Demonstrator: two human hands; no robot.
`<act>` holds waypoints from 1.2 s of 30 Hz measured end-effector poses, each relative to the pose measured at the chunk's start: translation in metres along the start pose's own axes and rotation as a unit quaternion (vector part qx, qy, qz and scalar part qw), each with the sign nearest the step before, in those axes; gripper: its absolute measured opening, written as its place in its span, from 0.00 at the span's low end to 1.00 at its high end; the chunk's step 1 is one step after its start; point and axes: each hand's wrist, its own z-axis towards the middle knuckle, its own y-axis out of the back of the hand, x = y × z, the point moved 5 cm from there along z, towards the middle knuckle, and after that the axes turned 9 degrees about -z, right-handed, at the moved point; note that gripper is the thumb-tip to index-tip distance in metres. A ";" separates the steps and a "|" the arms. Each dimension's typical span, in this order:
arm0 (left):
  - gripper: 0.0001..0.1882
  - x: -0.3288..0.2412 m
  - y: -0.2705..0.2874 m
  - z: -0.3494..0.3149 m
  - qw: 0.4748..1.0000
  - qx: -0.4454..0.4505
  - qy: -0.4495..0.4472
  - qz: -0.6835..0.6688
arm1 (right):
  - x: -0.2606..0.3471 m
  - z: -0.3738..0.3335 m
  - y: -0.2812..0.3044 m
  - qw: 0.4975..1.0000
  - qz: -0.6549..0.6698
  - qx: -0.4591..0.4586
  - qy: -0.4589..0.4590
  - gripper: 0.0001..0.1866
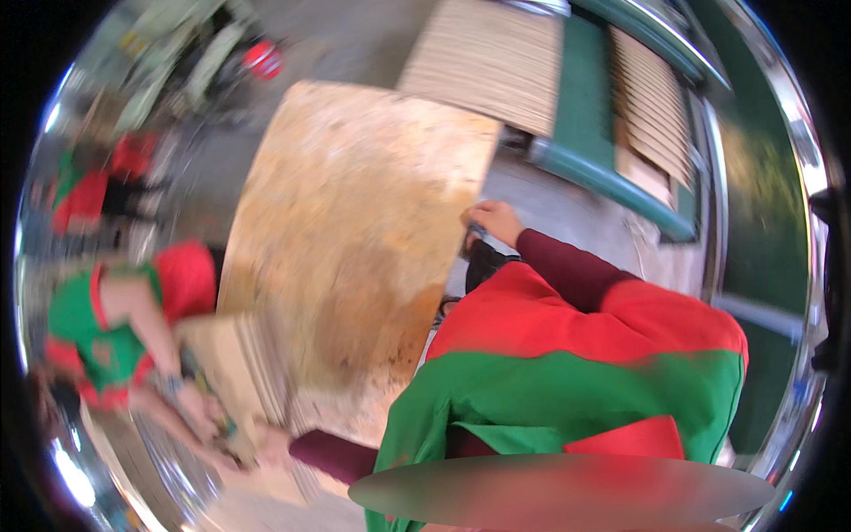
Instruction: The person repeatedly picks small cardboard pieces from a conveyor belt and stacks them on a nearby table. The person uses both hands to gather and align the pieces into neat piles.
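My right hand (498, 222) is closed at the right edge of a worn wooden tabletop (355, 160). A small dark shape shows under its fingers; whether they grip that or the board's edge is unclear. My left hand (270, 446) reaches out to the left, smeared by motion, beside a stack of flat brown cardboard (235, 355). Its fingers cannot be made out. A co-worker's hands (208, 417) are close to it at the same stack, around something small and blurred.
The co-worker (111, 328), in green and red, stands on the left. Another person (84, 199) is farther back. Ahead on the right, corrugated cardboard sheets (487, 62) lie beside a green conveyor (581, 80), with more sheets (651, 106) beyond. A red round object (262, 59) sits far left.
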 end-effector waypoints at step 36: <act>0.16 -0.043 -0.192 -0.802 0.560 0.378 -0.727 -0.124 | -0.184 -0.030 0.545 0.738 -0.572 -0.345 0.095 0.24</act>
